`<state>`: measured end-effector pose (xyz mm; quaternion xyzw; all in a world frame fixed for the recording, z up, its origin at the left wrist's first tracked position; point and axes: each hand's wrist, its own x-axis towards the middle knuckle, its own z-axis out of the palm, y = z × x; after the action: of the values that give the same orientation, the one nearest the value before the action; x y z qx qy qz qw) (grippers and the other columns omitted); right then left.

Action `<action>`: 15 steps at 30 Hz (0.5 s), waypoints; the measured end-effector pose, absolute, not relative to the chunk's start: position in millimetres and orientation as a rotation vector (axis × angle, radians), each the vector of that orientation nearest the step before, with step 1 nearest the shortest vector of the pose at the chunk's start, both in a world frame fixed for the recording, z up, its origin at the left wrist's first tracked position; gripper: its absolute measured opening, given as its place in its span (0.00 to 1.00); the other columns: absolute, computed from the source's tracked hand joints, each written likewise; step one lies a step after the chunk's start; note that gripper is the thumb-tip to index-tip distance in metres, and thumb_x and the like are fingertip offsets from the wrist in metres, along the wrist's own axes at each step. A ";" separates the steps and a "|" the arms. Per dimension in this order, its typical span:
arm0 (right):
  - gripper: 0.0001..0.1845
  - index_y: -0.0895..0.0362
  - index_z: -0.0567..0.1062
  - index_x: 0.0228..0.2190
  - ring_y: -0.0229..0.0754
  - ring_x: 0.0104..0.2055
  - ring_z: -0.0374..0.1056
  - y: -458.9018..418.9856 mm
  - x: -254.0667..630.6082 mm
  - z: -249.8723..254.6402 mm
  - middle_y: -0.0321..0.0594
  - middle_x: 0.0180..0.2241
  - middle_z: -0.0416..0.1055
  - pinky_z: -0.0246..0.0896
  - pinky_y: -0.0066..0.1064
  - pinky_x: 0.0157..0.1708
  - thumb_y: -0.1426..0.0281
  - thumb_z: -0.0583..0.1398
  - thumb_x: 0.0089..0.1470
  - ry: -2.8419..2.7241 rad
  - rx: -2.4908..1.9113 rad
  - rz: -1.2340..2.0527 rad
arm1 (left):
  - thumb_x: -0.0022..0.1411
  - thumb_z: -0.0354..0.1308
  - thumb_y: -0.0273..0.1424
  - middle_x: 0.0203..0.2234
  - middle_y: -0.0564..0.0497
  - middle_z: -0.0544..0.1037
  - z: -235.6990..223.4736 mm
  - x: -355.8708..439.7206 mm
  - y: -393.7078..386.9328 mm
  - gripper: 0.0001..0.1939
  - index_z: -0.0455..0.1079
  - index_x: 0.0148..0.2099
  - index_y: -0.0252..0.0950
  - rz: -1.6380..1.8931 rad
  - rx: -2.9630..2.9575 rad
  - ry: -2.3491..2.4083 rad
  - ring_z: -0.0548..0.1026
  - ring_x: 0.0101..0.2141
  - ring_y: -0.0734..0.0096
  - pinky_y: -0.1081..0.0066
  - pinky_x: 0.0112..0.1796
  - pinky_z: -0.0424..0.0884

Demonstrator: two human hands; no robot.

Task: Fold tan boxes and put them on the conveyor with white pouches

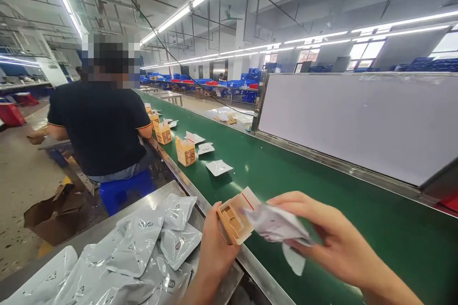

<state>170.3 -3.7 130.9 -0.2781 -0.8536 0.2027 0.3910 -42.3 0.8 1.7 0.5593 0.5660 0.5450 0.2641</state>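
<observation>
Left hand (214,248): wrapped around a small tan carton (234,219), fingers closed on its side, open end turned toward the right hand, white flap with a red line standing up behind.
Right hand (332,240): pinched on a crumpled white pouch (277,224), thumb and fingers closed over it, pouch end touching the carton's mouth.
Carton and pouch: held above the near edge of the green belt (286,171), just past the steel rail (250,262) along that edge.
Steel counter (107,226): left of the rail, bearing a heap of flat silver-white pouches (143,248) beside the left forearm, some overlapping, printed faces up.
Belt, farther along: two upright tan cartons (185,151) and (163,132) close to the near edge, flaps open; loose white pouches (218,167) lying flat just beside them, toward the belt's middle.
Far edge of belt: long white panel (358,119) in a metal frame, standing along it.
Co-worker (102,124): seated on a blue stool (123,193) at the same near edge, farther up, dark shirt, back turned.
Floor at left: torn brown cardboard box (53,217), well apart from the counter.
</observation>
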 end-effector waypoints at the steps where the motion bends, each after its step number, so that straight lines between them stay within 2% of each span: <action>1: 0.18 0.48 0.69 0.46 0.41 0.42 0.69 -4.0 164.6 128.2 0.39 0.44 0.71 0.68 0.30 0.38 0.76 0.56 0.55 -2.264 -0.750 0.383 | 0.41 0.63 0.25 0.48 0.45 0.71 -0.6 -39.6 0.7 0.35 0.60 0.55 0.39 1.481 1.560 1.549 0.70 0.49 0.53 0.55 0.48 0.69; 3: 0.18 0.53 0.68 0.45 0.44 0.43 0.68 -1.0 155.6 115.7 0.43 0.46 0.71 0.69 0.33 0.37 0.80 0.51 0.55 -2.385 -0.860 0.060 | 0.44 0.62 0.25 0.49 0.43 0.70 -4.4 -33.7 1.4 0.35 0.57 0.56 0.38 1.504 1.712 1.610 0.69 0.50 0.53 0.51 0.49 0.68; 5: 0.16 0.58 0.71 0.39 0.48 0.42 0.67 3.3 147.9 98.4 0.49 0.46 0.70 0.69 0.36 0.33 0.82 0.49 0.54 -2.443 -0.936 -0.248 | 0.46 0.59 0.23 0.49 0.43 0.69 -7.6 -27.1 2.8 0.34 0.56 0.56 0.39 1.557 1.899 1.634 0.68 0.51 0.54 0.49 0.51 0.67; 7: 0.16 0.61 0.72 0.32 0.47 0.37 0.67 6.6 140.5 81.6 0.50 0.39 0.71 0.67 0.36 0.32 0.84 0.47 0.52 -2.460 -0.959 -0.346 | 0.48 0.56 0.20 0.50 0.43 0.68 -11.4 -19.9 4.2 0.33 0.55 0.57 0.39 1.595 2.050 1.603 0.66 0.52 0.56 0.50 0.51 0.67; 10: 0.14 0.59 0.70 0.28 0.40 0.30 0.64 10.6 133.1 67.1 0.40 0.28 0.69 0.65 0.35 0.35 0.84 0.48 0.53 -2.463 -0.974 0.045 | 0.49 0.55 0.20 0.51 0.43 0.68 -19.2 -10.3 4.8 0.32 0.54 0.57 0.38 1.604 2.097 1.590 0.65 0.53 0.57 0.51 0.52 0.68; 13: 0.10 0.57 0.69 0.32 0.41 0.34 0.64 15.2 136.0 69.9 0.40 0.33 0.70 0.64 0.36 0.39 0.75 0.49 0.57 -2.444 -1.059 0.713 | 0.49 0.56 0.22 0.49 0.43 0.69 -28.9 -4.4 3.7 0.32 0.55 0.57 0.39 1.580 2.029 1.570 0.68 0.51 0.57 0.52 0.49 0.71; 15: 0.13 0.57 0.69 0.39 0.43 0.40 0.65 18.5 143.6 77.3 0.42 0.39 0.70 0.63 0.37 0.43 0.69 0.46 0.60 -2.379 -1.053 1.142 | 0.48 0.57 0.23 0.48 0.43 0.69 -35.6 -1.6 2.5 0.32 0.55 0.56 0.39 1.586 1.970 1.547 0.69 0.50 0.57 0.52 0.48 0.72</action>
<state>143.6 18.5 77.3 -0.3666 -0.8278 0.3975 0.1495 -1.6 2.5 -35.6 0.6618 0.5198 0.5329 0.0883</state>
